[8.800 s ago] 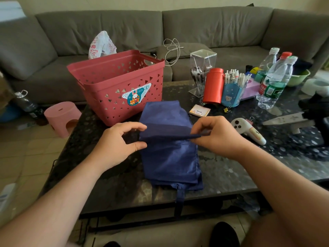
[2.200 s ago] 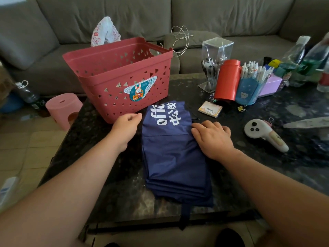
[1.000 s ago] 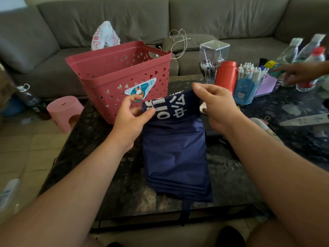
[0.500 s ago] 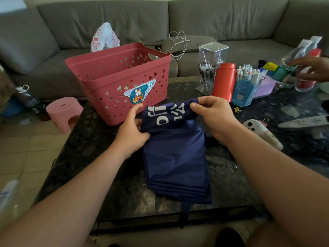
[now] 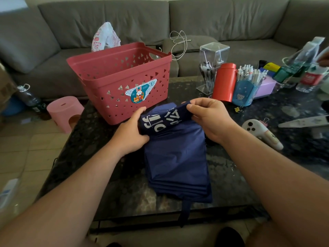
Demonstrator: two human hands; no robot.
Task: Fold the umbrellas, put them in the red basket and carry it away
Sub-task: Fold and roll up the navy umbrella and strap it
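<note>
The umbrella is thin navy cloth with a faint sheen. The red basket looks like matt perforated plastic. The table is glossy, speckled dark stone.

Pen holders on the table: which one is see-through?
The tall clear box behind the red canister, holding dark pens. The blue holder right of the canister is opaque, with a cartoon face and white pens.
</note>
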